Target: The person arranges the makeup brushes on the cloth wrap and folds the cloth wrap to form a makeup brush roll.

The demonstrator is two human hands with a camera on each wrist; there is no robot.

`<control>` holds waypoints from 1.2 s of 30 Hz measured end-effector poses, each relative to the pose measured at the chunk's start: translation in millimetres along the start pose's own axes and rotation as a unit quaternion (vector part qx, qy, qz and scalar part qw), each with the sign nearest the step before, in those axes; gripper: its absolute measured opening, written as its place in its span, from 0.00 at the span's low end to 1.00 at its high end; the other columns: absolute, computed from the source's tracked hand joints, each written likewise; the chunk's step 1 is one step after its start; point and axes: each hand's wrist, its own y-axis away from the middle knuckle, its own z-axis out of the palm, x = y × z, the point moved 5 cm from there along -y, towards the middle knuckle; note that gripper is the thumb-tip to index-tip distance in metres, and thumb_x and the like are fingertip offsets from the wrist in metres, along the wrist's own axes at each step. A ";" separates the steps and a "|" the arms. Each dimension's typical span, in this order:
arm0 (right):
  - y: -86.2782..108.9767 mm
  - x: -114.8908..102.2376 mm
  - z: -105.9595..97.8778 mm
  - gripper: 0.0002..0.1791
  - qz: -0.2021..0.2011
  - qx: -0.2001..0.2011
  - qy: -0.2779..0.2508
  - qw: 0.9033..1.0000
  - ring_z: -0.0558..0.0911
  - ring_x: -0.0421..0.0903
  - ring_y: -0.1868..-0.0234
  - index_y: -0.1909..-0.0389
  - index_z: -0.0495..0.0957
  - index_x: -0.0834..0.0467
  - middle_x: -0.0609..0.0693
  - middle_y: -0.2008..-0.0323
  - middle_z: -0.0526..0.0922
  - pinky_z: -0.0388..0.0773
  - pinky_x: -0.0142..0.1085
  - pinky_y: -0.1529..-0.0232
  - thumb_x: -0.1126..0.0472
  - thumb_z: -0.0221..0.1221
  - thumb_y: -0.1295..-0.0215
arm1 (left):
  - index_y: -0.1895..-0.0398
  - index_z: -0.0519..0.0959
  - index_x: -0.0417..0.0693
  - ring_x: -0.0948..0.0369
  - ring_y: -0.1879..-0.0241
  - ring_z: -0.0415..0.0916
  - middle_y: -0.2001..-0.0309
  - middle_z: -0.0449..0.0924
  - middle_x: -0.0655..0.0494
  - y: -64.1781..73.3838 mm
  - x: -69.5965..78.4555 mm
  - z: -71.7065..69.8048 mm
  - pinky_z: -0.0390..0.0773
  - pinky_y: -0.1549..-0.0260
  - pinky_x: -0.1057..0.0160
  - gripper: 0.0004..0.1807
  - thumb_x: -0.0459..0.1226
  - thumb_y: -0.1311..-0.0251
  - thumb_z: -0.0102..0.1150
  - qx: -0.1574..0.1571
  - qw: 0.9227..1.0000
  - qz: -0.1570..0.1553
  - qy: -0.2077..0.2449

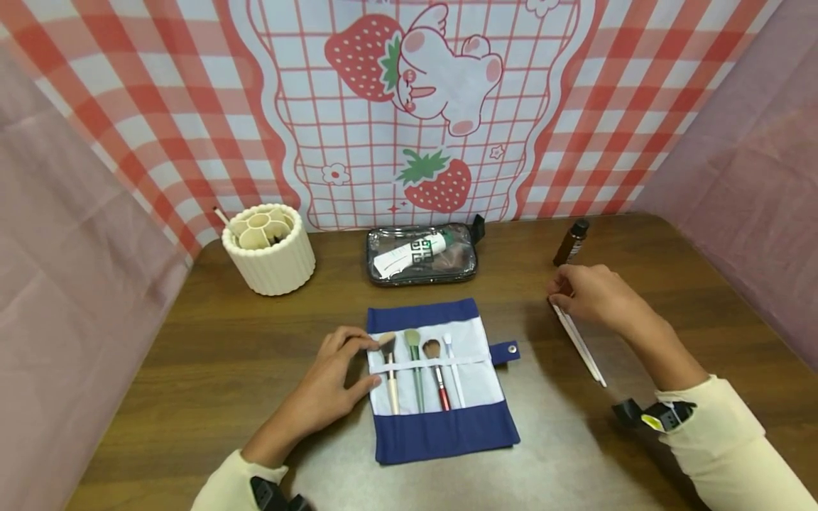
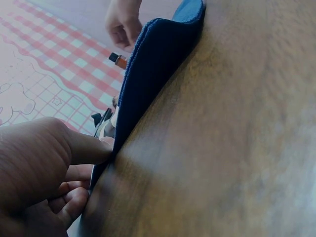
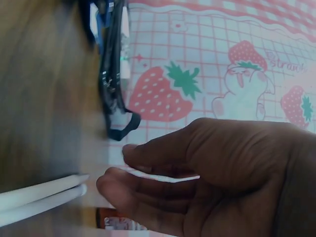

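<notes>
A navy brush roll (image 1: pixel 447 433) with a white lining lies spread flat. Under its white strap are several makeup brushes: a fan-headed brush (image 1: pixel 392 387), a green-handled brush (image 1: pixel 416 376), a red-handled brush (image 1: pixel 441 383) and a slim white brush (image 1: pixel 455 376). My left hand (image 1: pixel 329 380) rests with its thumb and fingertips on the roll's left edge. In the left wrist view the thumb presses by the blue cloth (image 2: pixel 148 79). Over two slim white sticks (image 1: pixel 584 353) hovers my right hand (image 1: pixel 597 298), fingers loosely bent; the right wrist view shows the stick ends (image 3: pixel 74 187) just short of its fingertips.
A cream ribbed holder (image 1: pixel 271 266) with a divided top stands at the back left. A transparent zip pouch (image 1: pixel 422 275) with a white tube (image 1: pixel 409 255) inside lies at back centre. Beyond my right hand is a dark bottle (image 1: pixel 571 243). A checked strawberry cloth (image 1: pixel 441 184) hangs behind.
</notes>
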 end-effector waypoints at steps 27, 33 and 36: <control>-0.9 4.9 21.7 0.11 0.010 -0.018 -0.016 1.000 0.79 0.47 0.71 0.62 0.78 0.61 0.47 0.72 0.82 0.74 0.44 0.70 0.60 0.67 0.41 | 0.45 0.78 0.44 0.52 0.39 0.64 0.40 0.70 0.51 -0.4 1.2 -0.3 0.68 0.40 0.46 0.25 0.37 0.46 0.75 0.005 1.000 0.007 0.003; -4.0 -0.6 14.2 0.10 -0.015 -0.019 -0.117 0.993 0.82 0.42 0.75 0.57 0.80 0.65 0.49 0.71 0.84 0.79 0.36 0.73 0.64 0.62 0.36 | 0.45 0.78 0.43 0.52 0.40 0.64 0.41 0.70 0.51 -0.3 0.9 -0.9 0.68 0.40 0.46 0.25 0.36 0.46 0.75 0.009 1.000 0.009 0.005; -4.3 -2.5 13.3 0.11 -0.015 -0.034 -0.188 0.982 0.84 0.45 0.75 0.54 0.78 0.68 0.53 0.69 0.84 0.82 0.38 0.73 0.66 0.61 0.33 | 0.45 0.78 0.44 0.52 0.40 0.64 0.40 0.70 0.51 -0.3 0.7 -1.0 0.68 0.40 0.46 0.25 0.36 0.46 0.75 0.008 1.000 0.008 0.005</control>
